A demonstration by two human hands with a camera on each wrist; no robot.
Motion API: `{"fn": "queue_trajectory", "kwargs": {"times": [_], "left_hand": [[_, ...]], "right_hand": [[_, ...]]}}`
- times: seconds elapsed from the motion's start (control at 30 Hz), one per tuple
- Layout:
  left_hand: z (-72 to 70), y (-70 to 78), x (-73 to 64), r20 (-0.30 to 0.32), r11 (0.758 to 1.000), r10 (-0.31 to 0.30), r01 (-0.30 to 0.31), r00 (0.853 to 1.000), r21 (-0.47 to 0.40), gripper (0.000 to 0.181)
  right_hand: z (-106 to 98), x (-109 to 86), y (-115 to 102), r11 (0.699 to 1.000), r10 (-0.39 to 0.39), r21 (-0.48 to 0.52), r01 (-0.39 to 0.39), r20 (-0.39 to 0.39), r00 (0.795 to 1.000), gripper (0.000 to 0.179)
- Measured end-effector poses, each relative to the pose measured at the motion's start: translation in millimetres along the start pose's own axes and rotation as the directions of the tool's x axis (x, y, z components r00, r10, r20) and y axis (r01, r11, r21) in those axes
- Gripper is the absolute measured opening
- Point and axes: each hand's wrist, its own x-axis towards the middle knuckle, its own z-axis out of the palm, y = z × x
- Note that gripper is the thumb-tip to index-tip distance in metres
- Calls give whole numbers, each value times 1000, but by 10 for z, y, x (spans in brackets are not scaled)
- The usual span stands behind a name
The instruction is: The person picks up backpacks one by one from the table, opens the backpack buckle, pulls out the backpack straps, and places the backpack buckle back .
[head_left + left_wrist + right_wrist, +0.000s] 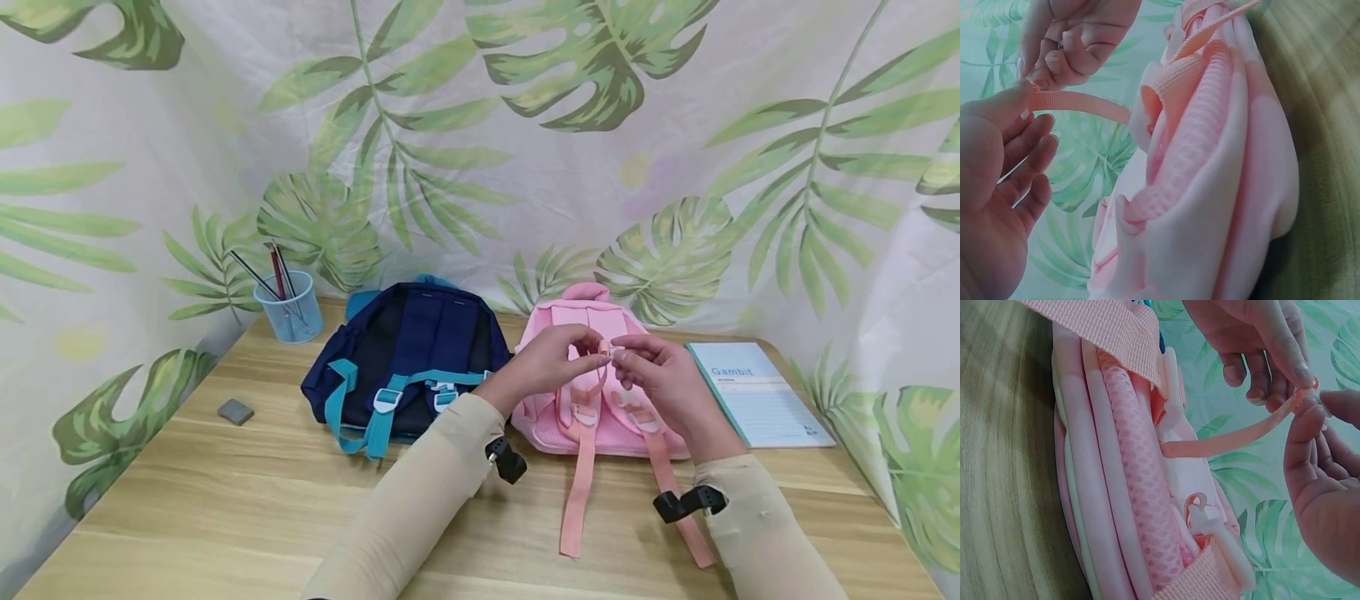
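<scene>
A pink backpack (542, 417) lies with its strap side up. From it a narrow peach strap (1082, 102) rises, and its end is pinched between thumb and fingers of my left hand (557, 360). My right hand (660, 375) meets it there, thumb and fingertips pinching a small white plastic piece (617, 352) at the strap's end. Fingertips hide most of that piece. A second white buckle part (1204, 519) with a small peach loop sits on the backpack in the right wrist view. Two wide peach straps (577, 500) hang forward onto the table.
A navy backpack (416, 333) with teal straps lies left of the pink one. Further left stand a blue mesh cup (292, 312) of pencils and a small grey block (236, 411). A Gambit notebook (757, 396) lies at right on the wooden table (225, 517).
</scene>
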Motion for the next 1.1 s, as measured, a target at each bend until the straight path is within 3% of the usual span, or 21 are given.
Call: {"fn": "queue_trajectory", "kwargs": {"times": [0.17,0.27,0.43,0.57,0.7,1.1], "left_hand": [[3,-26,-11,24,999,-43,43,999,-23,28],[14,-46,-14,71,995,-89,91,994,-29,35],[58,-106,-31,144,982,-184,187,972,-14,36],[115,-171,-54,183,973,-231,231,955,24,32],[170,-219,-73,198,965,-261,252,945,67,24],[272,-245,-91,183,960,-274,257,944,114,11]], "right_hand": [[4,-7,-13,999,3,53,-2,-20,1000,21],[-10,-4,-5,995,-12,95,14,-24,1000,11],[-27,1,26,990,-18,142,19,-9,1000,15],[-26,1,39,985,-7,171,7,0,1000,17],[-17,9,37,983,-14,181,14,1,1000,20],[-12,7,29,974,-24,226,21,11,1000,21]]}}
